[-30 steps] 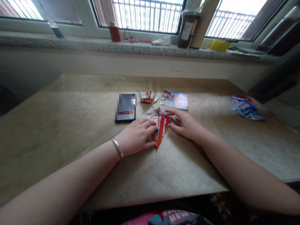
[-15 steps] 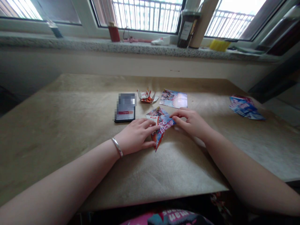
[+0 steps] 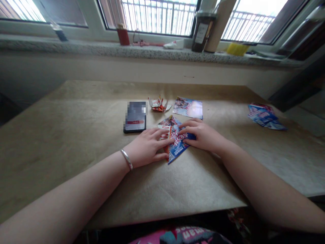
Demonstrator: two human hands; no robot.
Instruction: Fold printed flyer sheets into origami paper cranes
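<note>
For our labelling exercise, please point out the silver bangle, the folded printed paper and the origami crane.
Silver bangle [image 3: 126,160], head view, on its band.
Folded printed paper [image 3: 176,151], head view, on its blue flap.
Origami crane [image 3: 158,105], head view, on its orange-and-white body.

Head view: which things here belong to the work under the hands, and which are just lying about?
In the work:
left hand
right hand
folded glossy printed paper

Lying about:
folded paper figure
flat printed sheet
blue printed paper
smartphone
red cup
</note>
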